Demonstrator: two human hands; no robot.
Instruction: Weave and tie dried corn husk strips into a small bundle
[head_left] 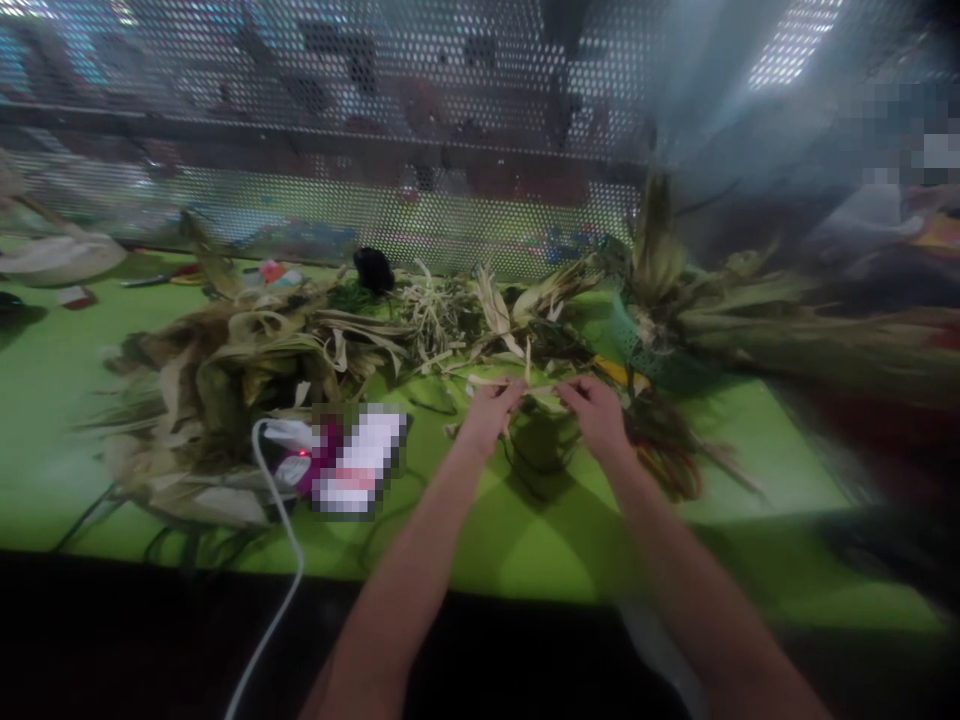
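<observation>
A pale strip of dried corn husk (538,394) stretches between my two hands above the green table. My left hand (495,405) pinches its left part, where a narrow end sticks up past the fingers. At the other end, the fingers of my right hand (589,402) are closed on the strip. Loose dried husks (517,305) lie just beyond my hands. To the left spreads a large heap of long dried husks (247,370). Fine detail at my fingertips is blurred.
A phone (360,465) and a white cable (300,560) lie left of my arms on the green table (510,560). A green basket (637,330) with long husks stands at the right. Behind rises a perforated metal screen (450,215). A black object (373,270) sits near it.
</observation>
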